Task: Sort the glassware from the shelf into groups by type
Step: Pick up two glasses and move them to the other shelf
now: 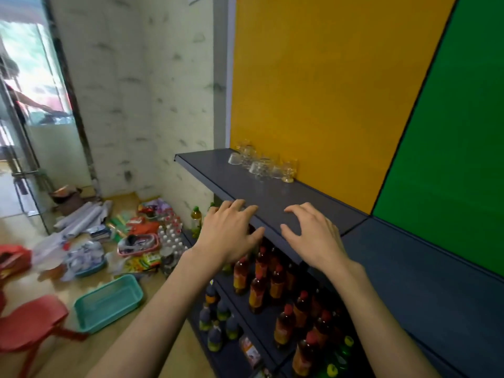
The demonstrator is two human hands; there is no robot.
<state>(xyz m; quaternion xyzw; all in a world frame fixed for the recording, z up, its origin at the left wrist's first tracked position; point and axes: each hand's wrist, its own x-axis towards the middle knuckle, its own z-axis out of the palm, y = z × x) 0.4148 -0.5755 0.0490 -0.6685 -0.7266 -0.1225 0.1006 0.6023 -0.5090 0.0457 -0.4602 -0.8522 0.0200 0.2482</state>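
Observation:
Several clear glasses [261, 163] stand bunched together at the far left end of a dark grey top shelf [286, 197], against a yellow wall panel. Some are stemmed, some are short tumblers, and one stemmed glass [288, 170] is at the right of the bunch. My left hand [231, 233] hovers at the shelf's front edge with fingers spread and nothing in it. My right hand [311, 236] is beside it over the shelf, also empty with fingers apart. Both hands are well short of the glasses.
Lower shelves hold several red-capped bottles [261, 279] and green-capped ones [338, 358]. On the floor to the left lie a teal tray [109, 301], a red plastic chair [30, 323], water bottles and clutter. A green wall panel [447, 132] is at the right.

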